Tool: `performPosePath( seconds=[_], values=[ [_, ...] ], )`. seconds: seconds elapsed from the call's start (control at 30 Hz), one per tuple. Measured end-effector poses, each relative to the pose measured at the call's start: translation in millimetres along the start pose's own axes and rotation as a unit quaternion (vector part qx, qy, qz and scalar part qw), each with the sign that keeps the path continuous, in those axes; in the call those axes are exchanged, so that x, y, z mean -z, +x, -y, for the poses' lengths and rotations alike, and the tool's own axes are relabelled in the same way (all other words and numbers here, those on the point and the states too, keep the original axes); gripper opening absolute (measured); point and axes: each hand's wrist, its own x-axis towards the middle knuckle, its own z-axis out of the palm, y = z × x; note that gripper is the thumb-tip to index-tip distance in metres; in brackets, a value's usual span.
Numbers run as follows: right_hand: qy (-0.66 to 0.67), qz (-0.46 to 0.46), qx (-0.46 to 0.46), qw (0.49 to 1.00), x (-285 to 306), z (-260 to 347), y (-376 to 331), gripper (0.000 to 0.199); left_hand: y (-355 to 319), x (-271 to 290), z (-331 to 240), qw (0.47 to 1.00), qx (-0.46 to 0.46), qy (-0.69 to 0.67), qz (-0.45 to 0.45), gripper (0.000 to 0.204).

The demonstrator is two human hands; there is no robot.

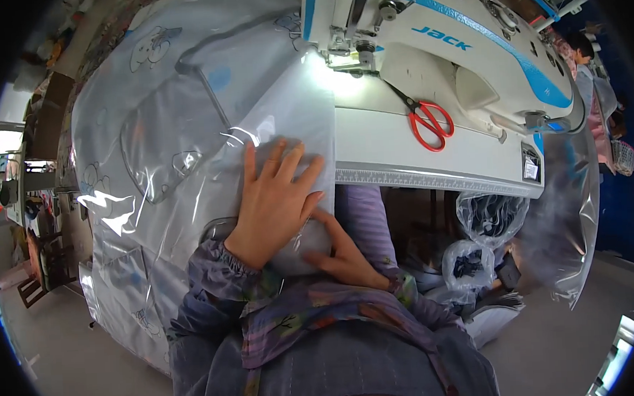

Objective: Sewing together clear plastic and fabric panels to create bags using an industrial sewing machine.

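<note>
Beneath splayed left fingers (291, 163) lies glossy, creased, pale-grey printed sheeting (291, 106); whether right fingers (336, 233) grip, I cannot tell.

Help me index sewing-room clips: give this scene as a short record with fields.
Left hand: left hand, fingers spread, flat on a shiny translucent grey plastic sheet
Right hand: right hand, by the sheet's near right edge; grip unclear
Machine: white sewing machine with blue trim, light on at the needle area
Tool: red-handled metal scissors, lying on the flat white machine bed
Measure: grey ruler strip along the bed's near edge
Background: another person, far right
</note>
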Motion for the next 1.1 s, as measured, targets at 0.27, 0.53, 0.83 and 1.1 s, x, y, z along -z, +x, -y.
performPosePath(
  seconds=[0.27,0.53,0.83,1.1],
  values=[
    [0.029,-0.051,0.038,0.998,3.4,7.8,25.4,0.078,9.7,-2.8,-0.9,0.999,-0.029,0.032,-0.012,0.047],
    [0.063,0.0,-0.045,0.997,-1.2,10.1,18.5,0.08,3.7,-7.1,1.8,0.993,-0.032,-0.113,0.009,0.048],
    [-0.063,-0.002,-0.044,0.997,-0.8,8.3,13.6,0.081,-2.7,-6.4,18.0,0.999,-0.045,-0.022,0.004,0.055],
    [-0.075,0.069,-0.024,0.995,1.5,-1.9,3.6,0.08,-5.1,-14.0,6.2,0.992,-0.057,-0.111,0.02,0.05]
  ],
)
